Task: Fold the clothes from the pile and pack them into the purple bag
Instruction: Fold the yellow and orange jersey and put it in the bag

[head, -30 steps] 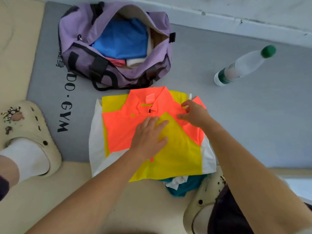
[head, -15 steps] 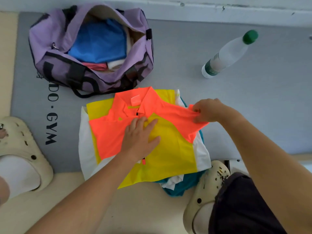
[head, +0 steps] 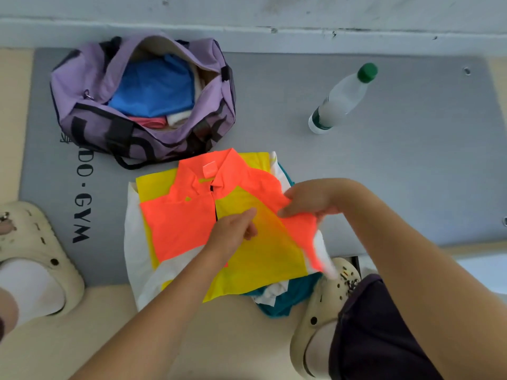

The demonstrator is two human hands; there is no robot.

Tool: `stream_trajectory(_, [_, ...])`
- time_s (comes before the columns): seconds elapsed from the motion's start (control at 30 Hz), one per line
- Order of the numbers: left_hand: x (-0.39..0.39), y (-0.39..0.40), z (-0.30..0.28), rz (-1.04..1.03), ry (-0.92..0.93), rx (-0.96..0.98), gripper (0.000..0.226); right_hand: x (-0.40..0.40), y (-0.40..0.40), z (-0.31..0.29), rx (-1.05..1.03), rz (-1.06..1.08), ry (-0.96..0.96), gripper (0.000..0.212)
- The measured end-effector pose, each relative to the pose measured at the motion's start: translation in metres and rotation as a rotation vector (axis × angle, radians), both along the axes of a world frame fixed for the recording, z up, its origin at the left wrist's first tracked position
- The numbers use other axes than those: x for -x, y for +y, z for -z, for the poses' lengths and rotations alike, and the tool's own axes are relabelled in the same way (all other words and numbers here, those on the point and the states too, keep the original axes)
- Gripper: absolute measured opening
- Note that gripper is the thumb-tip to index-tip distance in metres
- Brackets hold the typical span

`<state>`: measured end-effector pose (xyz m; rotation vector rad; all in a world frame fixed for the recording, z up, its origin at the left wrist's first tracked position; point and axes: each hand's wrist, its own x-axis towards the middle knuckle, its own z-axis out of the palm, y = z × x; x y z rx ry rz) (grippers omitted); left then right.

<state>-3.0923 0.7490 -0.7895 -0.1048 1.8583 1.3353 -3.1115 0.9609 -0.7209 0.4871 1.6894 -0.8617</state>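
An orange, yellow and white jacket (head: 181, 226) lies front-up on the grey mat, on top of a small pile with teal and white clothes (head: 277, 297) showing at its lower edge. My right hand (head: 307, 200) grips the jacket's orange right sleeve and holds it lifted over the yellow front. My left hand (head: 233, 234) rests on the middle of the jacket, its fingers loosely curled. The purple bag (head: 82, 86) stands unzipped at the upper left, with blue, pink and white folded clothes inside.
A clear water bottle (head: 340, 100) with a green cap lies on the grey mat (head: 397, 174) to the right. My feet in cream clogs flank the pile, the left clog (head: 35, 242) at the left edge and the right clog (head: 326, 311) at the lower right. A wall runs behind.
My right hand has taken the orange sleeve, pulled it outward and lifted it over the jacket's front. My left hand's flat fingers have curled. The view has shifted.
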Motion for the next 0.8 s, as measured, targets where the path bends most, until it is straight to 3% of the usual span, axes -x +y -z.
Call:
stream_trajectory(0.07, [-0.003, 0.001, -0.003, -0.236, -0.523, -0.231, 0.067, 0.002, -0.018, -0.005, 0.247, 0.334, -0.087, 0.033])
stream_trajectory(0.1, [-0.004, -0.003, 0.0, -0.329, -0.666, -0.321, 0.072, 0.003, -0.024, -0.005, 0.29, 0.378, -0.1, 0.035])
stream_trajectory(0.17, [-0.006, -0.011, 0.007, -0.386, -0.762, -0.391, 0.077, 0.004, -0.031, -0.003, 0.272, 0.359, -0.094, 0.043])
stream_trajectory(0.27, [-0.008, -0.02, 0.014, -0.206, -0.666, -0.328, 0.063, 0.005, -0.028, 0.004, 0.2, 0.324, -0.059, 0.044])
stream_trajectory(0.4, [-0.005, -0.018, 0.02, -0.093, -0.535, -0.286, 0.042, 0.011, -0.028, 0.015, 0.336, 0.401, -0.055, 0.03])
stream_trajectory(0.5, [0.004, -0.017, 0.024, -0.144, -0.402, -0.156, 0.026, 0.021, -0.034, 0.031, 0.102, 0.287, 0.3, 0.017])
stream_trajectory(0.6, [0.012, -0.02, 0.029, -0.13, -0.327, -0.109, 0.013, 0.031, -0.039, 0.047, -0.088, 0.138, 0.631, 0.031])
stream_trajectory(0.7, [0.016, -0.023, 0.03, -0.145, -0.317, -0.105, 0.011, 0.034, -0.042, 0.062, -0.036, -0.036, 0.587, 0.032])
stream_trajectory(0.8, [0.019, -0.02, 0.032, -0.122, -0.257, -0.059, 0.01, 0.04, -0.033, 0.071, -0.171, -0.319, 0.556, 0.024])
